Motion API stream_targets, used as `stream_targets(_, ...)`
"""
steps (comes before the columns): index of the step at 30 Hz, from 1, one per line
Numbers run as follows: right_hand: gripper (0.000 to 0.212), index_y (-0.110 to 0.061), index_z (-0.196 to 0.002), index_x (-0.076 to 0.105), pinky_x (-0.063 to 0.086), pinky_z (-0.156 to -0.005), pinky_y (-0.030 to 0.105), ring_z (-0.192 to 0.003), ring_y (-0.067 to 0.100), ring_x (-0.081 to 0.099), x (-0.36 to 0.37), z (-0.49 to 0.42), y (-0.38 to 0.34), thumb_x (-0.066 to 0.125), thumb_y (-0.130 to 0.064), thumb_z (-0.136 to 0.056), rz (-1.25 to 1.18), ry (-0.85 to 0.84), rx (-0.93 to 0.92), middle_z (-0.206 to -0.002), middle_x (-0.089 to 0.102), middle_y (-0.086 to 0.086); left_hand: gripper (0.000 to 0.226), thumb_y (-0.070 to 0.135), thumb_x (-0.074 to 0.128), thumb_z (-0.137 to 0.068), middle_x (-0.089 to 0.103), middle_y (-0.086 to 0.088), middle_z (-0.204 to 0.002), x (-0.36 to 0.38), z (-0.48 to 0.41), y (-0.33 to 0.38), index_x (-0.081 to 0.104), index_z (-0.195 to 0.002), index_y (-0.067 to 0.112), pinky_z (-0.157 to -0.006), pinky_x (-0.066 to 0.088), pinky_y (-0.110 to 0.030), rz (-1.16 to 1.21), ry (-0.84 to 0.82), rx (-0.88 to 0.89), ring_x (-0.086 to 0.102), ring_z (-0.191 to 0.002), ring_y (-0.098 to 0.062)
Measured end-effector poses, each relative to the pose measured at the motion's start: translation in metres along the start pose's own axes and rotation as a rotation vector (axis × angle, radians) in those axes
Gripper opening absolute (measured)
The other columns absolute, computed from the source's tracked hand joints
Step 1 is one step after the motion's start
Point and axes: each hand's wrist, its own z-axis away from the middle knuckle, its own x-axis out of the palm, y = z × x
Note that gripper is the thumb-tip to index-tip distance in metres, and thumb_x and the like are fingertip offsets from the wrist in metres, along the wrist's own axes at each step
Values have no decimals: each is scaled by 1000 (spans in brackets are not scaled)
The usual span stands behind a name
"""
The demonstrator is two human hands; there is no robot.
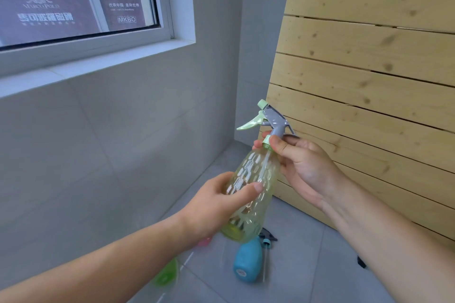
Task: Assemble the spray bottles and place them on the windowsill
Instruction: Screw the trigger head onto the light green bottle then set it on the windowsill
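Grey tiled corner below a windowsill [98,66]. My left hand [216,206] wraps the empty, light, slippery bottle [253,187]; right hand [302,167] fingers pinch its collar [267,142], the firmest hold.

A pale slatted wooden panel [369,69] leans at three o'clock; a white-framed glass window [78,0] sits at ten o'clock.

pink thing [205,241]: mostly hidden behind the left arm [118,261].
green bottle [167,275]: blurry, partly behind that arm.
black thing [361,262]: tiny, partly hidden by the right arm [384,241].
window [73,0]: cut off at the top and left.
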Motion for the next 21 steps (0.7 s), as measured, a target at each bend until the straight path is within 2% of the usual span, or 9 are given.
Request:
stream_targets(2,17,-6,-104,67,57,-83,33,-96,23,72,0,1,-2,62,-17,-92,24,-11,-1,-112,75,15,54,54,74,-78,77,1,-91,-3,0,1,70,-115,15,-70,61,-28,-4,-29,0,74,-80,-12)
stream_targets(3,19,-8,-102,67,57,-85,35,-99,24,72,0,1,-2,64,-22,-89,47,-7,-7,-115,74,15,53,52,73,-79,77,-1,-95,-5,1,2,69,-117,15,-72,63,-29,18,-38,0,75,-83,-13)
stream_targets(5,39,-9,-106,67,53,-97,42,-109,28,70,0,4,1,71,-36,-78,124,23,-20,-116,74,13,51,52,72,-81,79,-2,-101,-8,0,1,68,-120,19,-82,64,-32,60,-23,17,76,-91,-13)
stream_targets(7,53,-14,-113,67,50,-103,47,-112,25,69,2,4,3,75,-46,-71,237,35,-36,-113,76,6,49,59,69,-87,78,0,-102,-14,-3,4,69,-118,21,-88,61,-29,45,40,53,73,-94,-8)
stream_targets(9,37,-22,-112,67,51,-102,44,-109,20,69,6,7,6,73,-39,-79,347,14,-56,-107,78,-4,45,57,58,-95,75,-7,-103,-20,-8,7,68,-117,19,-86,59,-27,71,102,64,71,-93,-8)
stream_targets(11,26,-27,-114,65,54,-98,35,-103,13,71,14,7,8,68,-26,-88,397,-37,-74,-103,78,-10,36,48,51,-103,72,-16,-113,-26,-13,12,66,-119,19,-90,57,-31,106,146,72,70,-96,-15)
stream_targets(16,38,-42,-118,57,53,-92,29,-101,9,72,46,-14,4,67,-18,-90,433,-116,-183,-107,77,-12,26,30,43,-109,70,-15,-124,-48,-24,28,64,-123,23,-97,51,-35,99,218,142,66,-102,-14)
stream_targets(18,39,-43,-119,57,54,-91,30,-100,10,72,57,-28,-1,67,-18,-90,439,-116,-213,-106,76,-10,23,23,47,-108,72,-13,-125,-57,-28,40,64,-123,21,-93,54,-29,81,234,174,70,-97,-8)
stream_targets(21,39,-47,-116,57,56,-85,28,-100,11,72,80,-56,-18,65,-17,-92,439,-155,-264,-107,76,-6,24,12,54,-105,80,-2,-114,-83,-35,65,64,-125,19,-77,57,-12,64,264,239,75,-91,1)
